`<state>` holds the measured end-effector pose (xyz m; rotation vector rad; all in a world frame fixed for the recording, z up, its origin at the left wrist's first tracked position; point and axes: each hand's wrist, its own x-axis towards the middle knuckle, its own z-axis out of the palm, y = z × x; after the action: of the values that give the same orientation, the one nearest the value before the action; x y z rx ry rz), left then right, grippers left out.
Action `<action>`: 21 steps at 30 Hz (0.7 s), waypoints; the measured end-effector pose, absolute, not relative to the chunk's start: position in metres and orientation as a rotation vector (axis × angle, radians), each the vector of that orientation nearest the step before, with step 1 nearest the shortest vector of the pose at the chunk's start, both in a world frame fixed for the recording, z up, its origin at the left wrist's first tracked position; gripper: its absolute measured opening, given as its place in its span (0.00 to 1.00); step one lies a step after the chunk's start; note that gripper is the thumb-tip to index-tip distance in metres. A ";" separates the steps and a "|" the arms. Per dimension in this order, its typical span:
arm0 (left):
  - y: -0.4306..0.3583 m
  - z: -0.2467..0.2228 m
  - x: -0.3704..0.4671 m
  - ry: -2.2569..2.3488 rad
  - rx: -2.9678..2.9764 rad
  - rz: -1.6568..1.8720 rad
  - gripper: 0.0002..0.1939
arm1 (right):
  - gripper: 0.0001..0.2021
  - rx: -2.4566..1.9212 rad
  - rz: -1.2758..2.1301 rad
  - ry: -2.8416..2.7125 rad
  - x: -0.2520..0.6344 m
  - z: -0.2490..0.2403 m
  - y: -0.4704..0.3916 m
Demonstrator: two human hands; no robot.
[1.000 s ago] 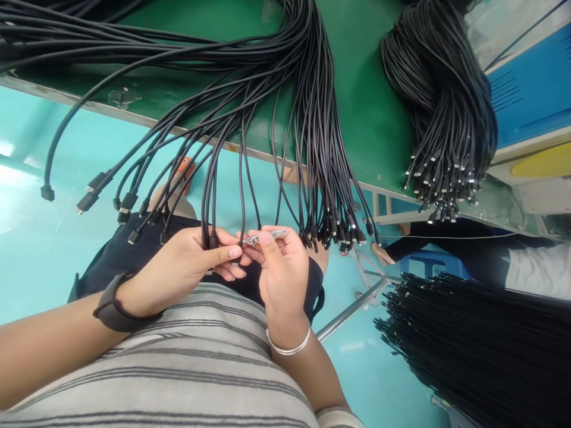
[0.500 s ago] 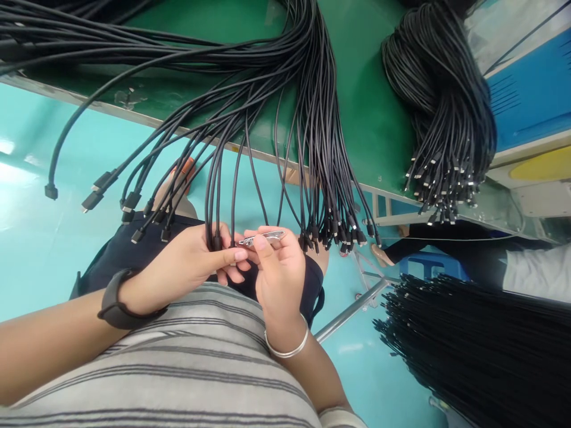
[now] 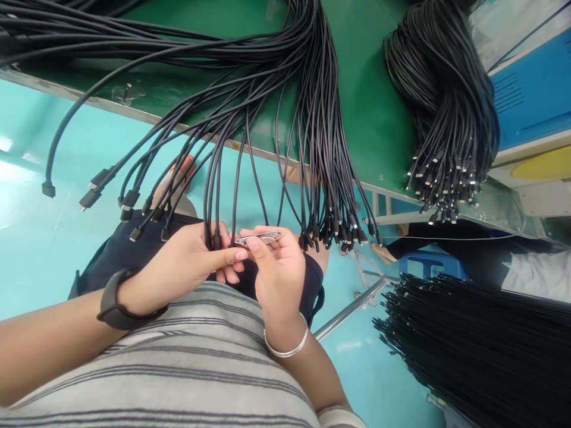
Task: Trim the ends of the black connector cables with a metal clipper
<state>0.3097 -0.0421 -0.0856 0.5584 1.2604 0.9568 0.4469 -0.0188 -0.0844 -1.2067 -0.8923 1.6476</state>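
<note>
My right hand (image 3: 279, 261) is closed on a silver nail clipper (image 3: 263, 238), thumb on top of it. The clipper's tip touches or nearly touches the cable end (image 3: 232, 241) at my left fingertips. My left hand (image 3: 205, 255) is closed around black cables (image 3: 217, 196), thumb and fingers pinching near that connector end. The exact spot of the pinch is partly hidden by my thumb. More black cables (image 3: 319, 148) hang over the table edge to the right of my hands, their plugs pointing down. Other loose plugs (image 3: 129, 202) dangle to the left.
The cables lie across a green table (image 3: 361, 119). A second cable bundle (image 3: 441, 101) rests at its right, by a blue machine (image 3: 530, 101). A dense dark cable stack (image 3: 482, 351) sits lower right, near a metal bar (image 3: 352, 309), a blue stool (image 3: 430, 264) and another person's sleeve (image 3: 537, 273).
The nail clipper has shifted slightly left, bringing its tip closer to the cable end. Both hands otherwise keep nearly the same pose.
</note>
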 end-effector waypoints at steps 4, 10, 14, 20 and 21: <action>-0.042 -0.086 0.310 1.284 0.562 0.962 0.20 | 0.09 -1.223 1.655 -0.867 0.447 -0.086 -0.018; -0.043 -0.088 0.312 1.305 0.553 0.952 0.20 | 0.09 -1.252 1.628 -0.870 0.446 -0.088 -0.015; -0.044 -0.088 0.311 1.258 0.555 0.950 0.20 | 0.09 -1.208 1.688 -0.774 0.446 -0.089 -0.014; -0.044 -0.086 0.310 1.237 0.529 0.952 0.21 | 0.12 -1.210 1.691 -0.795 0.447 -0.087 -0.015; -0.044 -0.086 0.310 1.245 0.522 0.953 0.21 | 0.12 -1.215 1.680 -0.812 0.447 -0.086 -0.015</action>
<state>0.3097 -0.0441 -0.0859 0.5221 1.2448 0.9534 0.4475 -0.0153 -0.0863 -1.2149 -0.8115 1.6801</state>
